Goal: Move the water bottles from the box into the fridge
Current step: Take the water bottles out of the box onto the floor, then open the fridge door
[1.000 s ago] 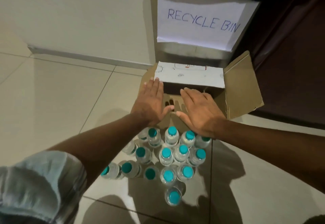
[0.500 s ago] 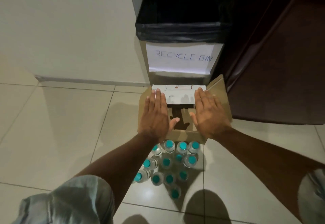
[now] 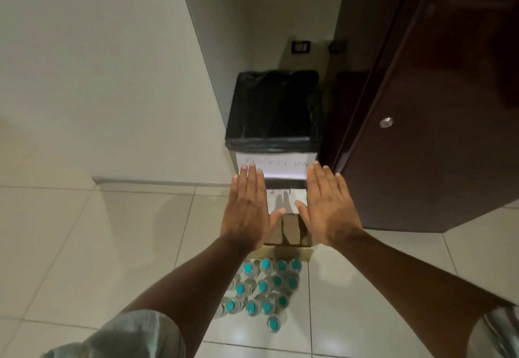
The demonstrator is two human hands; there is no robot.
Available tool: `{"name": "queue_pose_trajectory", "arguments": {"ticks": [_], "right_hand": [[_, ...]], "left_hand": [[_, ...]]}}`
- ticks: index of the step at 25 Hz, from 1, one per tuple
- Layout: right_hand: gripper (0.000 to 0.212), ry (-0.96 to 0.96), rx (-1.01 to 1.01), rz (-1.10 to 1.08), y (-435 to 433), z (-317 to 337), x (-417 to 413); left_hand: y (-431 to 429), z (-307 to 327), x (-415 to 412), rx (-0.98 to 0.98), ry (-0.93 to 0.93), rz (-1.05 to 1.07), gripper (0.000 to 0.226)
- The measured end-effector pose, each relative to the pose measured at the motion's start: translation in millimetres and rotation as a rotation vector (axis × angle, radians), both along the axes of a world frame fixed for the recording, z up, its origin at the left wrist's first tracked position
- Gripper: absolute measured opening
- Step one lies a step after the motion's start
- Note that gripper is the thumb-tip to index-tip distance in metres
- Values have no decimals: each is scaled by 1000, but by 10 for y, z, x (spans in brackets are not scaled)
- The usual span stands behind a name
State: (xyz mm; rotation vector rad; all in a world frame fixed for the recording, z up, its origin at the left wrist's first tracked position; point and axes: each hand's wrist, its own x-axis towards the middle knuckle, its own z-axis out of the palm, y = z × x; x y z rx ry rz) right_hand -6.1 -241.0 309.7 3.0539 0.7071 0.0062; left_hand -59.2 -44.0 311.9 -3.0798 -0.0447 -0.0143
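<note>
Several small clear water bottles [image 3: 262, 287] with teal caps stand clustered on the tiled floor, below my arms. Just beyond them lies an open cardboard box [image 3: 289, 231], mostly hidden between my hands; its inside looks bare. My left hand [image 3: 248, 207] is stretched flat, palm down, over the box's left side. My right hand [image 3: 327, 204] is flat and palm down over its right side. Neither hand holds anything. The dark brown fridge door [image 3: 427, 138] rises on the right.
A steel bin [image 3: 273, 121] with a black liner and a paper label stands against the wall right behind the box. Cream walls fill the left. A wall switch plate [image 3: 301, 46] sits above the bin. Glossy floor tiles spread left and right of the bottles.
The view has risen and pulled back, so bottles and box look smaller and lower. Both hands stay flat and open, now farther apart and higher over the box.
</note>
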Motion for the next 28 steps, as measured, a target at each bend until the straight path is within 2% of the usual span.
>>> {"name": "queue_pose_trajectory", "arguments": {"ticks": [10,16,21,24,28], "right_hand": [[80,-106,131,8,-293,2050,2],[79,-268,185,-7,-681,3179,181],[76,-389,184,-75,-1183,4000,484],[77,-364,158,-125,-1550,4238,667],[83,-207,119,-166,-1913,4341,896]], "left_hand": [[-438,2066,247,-66,-104,-42,99],[-837,3164,551,-39,-250,-142,84],[-1379,3951,807,-105,-280,-272,79],[-1689,4208,939,-127,-232,-352,81],[-2009,4340,1130,-103,-51,-348,88]]}}
